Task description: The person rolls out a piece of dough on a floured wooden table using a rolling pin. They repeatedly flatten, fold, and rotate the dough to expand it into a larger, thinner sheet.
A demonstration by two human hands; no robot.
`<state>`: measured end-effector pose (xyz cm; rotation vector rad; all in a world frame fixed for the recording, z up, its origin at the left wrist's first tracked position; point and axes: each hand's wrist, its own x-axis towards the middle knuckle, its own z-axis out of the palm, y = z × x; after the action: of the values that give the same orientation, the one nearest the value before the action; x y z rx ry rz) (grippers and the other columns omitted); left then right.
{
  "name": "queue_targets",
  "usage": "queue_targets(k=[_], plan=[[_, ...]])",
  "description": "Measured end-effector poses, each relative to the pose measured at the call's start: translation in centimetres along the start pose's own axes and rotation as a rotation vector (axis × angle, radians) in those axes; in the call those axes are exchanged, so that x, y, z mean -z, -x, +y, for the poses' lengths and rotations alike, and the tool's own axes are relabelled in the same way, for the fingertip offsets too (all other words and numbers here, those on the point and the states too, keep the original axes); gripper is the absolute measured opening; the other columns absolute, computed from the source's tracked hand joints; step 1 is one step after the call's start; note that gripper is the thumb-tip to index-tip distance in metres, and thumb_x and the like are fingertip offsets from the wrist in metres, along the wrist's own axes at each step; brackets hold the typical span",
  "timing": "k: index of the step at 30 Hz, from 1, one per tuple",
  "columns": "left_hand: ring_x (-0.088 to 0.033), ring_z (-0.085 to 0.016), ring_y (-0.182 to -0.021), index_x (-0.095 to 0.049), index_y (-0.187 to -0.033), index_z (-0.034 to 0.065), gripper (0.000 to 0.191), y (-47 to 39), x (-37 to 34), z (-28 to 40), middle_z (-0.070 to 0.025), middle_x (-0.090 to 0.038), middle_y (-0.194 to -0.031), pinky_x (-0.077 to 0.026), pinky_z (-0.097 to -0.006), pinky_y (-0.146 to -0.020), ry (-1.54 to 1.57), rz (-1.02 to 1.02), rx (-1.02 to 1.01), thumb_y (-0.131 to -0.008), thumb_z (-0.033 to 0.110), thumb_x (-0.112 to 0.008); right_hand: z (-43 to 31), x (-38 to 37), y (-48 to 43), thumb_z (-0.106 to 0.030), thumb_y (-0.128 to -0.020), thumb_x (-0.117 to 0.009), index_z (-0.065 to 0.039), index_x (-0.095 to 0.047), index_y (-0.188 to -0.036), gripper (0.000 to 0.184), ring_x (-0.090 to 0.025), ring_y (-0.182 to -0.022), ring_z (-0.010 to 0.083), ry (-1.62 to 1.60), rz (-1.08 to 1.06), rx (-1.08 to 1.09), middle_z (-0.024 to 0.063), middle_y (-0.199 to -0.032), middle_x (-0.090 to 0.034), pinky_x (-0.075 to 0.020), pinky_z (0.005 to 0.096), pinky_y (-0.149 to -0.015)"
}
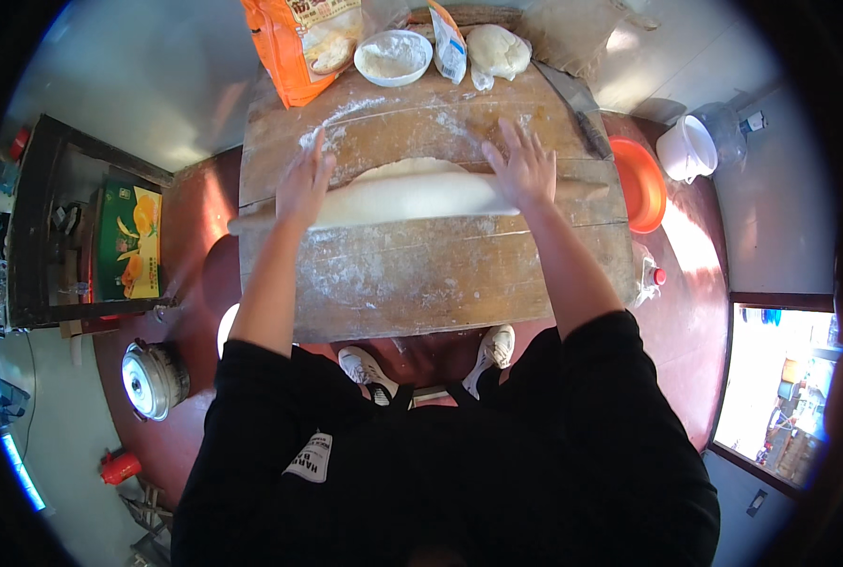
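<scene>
Across a floured wooden board (421, 283) lies a long wooden rolling pin (583, 190) with a sheet of dough (407, 198) wrapped round its middle. A curved flap of the dough shows just beyond the pin. My left hand (304, 186) rests on the pin near the left end of the wrapped dough, its index finger pointing away from me. On the right end of the roll lies my right hand (524, 166), palm down with fingers spread. Neither hand is closed round the pin. The pin's bare, tapered ends stick out past both hands.
Along the far edge stand an orange flour bag (287, 64), a white bowl of flour (393, 58), a small packet (449, 49) and bagged dough (499, 53). A large knife (584, 124) lies at the far right. An orange basin (637, 184) is beside the board.
</scene>
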<state>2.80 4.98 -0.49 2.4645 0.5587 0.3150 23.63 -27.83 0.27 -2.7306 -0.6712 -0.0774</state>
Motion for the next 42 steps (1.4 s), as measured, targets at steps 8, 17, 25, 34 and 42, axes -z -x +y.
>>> queue_targets(k=[8, 17, 25, 34, 42], plan=[[-0.05, -0.034, -0.147, -0.037, -0.166, 0.0265, 0.067, 8.1, 0.4, 1.0, -0.015, -0.059, -0.152, -0.033, -0.0541, -0.123, -0.361, -0.038, -0.323, -0.105, 0.048, -0.052, 2.9, 2.1, 8.3, -0.053, -0.103, -0.055, -0.028, -0.05, -0.158, 0.061, -0.044, -0.151, 0.038, 0.051, -0.048, 0.19, 0.011, -0.165, -0.047, -0.0256, 0.0578, -0.127], [-0.056, -0.034, -0.135, -0.042, -0.163, 0.0252, 0.065, 3.6, 0.1, 0.4, -0.0133, -0.064, -0.141, -0.037, -0.0535, -0.117, -0.401, -0.034, -0.176, -0.105, 0.05, -0.057, 1.6, 0.6, 4.6, -0.051, -0.104, -0.056, -0.025, -0.052, -0.155, 0.057, -0.045, -0.149, 0.035, -0.021, 0.013, 0.102, 0.01, -0.161, -0.05, -0.0308, 0.0553, -0.123], [-0.056, -0.031, -0.134, -0.052, -0.155, 0.0253, 0.071, 12.6, 2.2, 1.1, -0.0087, -0.061, -0.142, -0.042, -0.048, -0.112, -0.509, -0.091, -0.35, -0.092, 0.053, -0.072, 3.9, 5.4, 11.5, -0.052, -0.096, -0.071, -0.022, -0.057, -0.15, 0.063, -0.056, -0.138, 0.0321, -0.063, -0.308, 0.283, 0.0109, -0.146, -0.062, -0.0396, 0.0486, -0.114], [-0.06, -0.032, -0.127, -0.061, -0.146, 0.0234, 0.073, 15.6, 2.3, 0.7, -0.0083, -0.065, -0.132, -0.047, -0.0477, -0.107, -0.496, -0.358, -0.293, -0.083, 0.056, -0.078, 6.0, 5.5, 13.7, -0.06, -0.088, -0.078, -0.013, -0.064, -0.137, 0.069, -0.07, -0.113, 0.0379, -0.171, -0.512, 0.348, 0.0159, -0.118, -0.075, -0.0505, 0.0525, -0.1], [-0.055, -0.033, -0.14, -0.053, -0.155, 0.0187, 0.068, 17.6, 2.7, 3.2, -0.009, -0.059, -0.151, -0.039, -0.051, -0.119, -0.546, 0.057, -0.304, -0.095, 0.045, -0.072, 2.2, 8.2, 15.3, -0.048, -0.099, -0.068, -0.014, -0.066, -0.138, 0.052, -0.052, -0.141, 0.031, 0.149, -0.14, 0.295, 0.0082, -0.152, -0.058, -0.0386, 0.0511, -0.118]])
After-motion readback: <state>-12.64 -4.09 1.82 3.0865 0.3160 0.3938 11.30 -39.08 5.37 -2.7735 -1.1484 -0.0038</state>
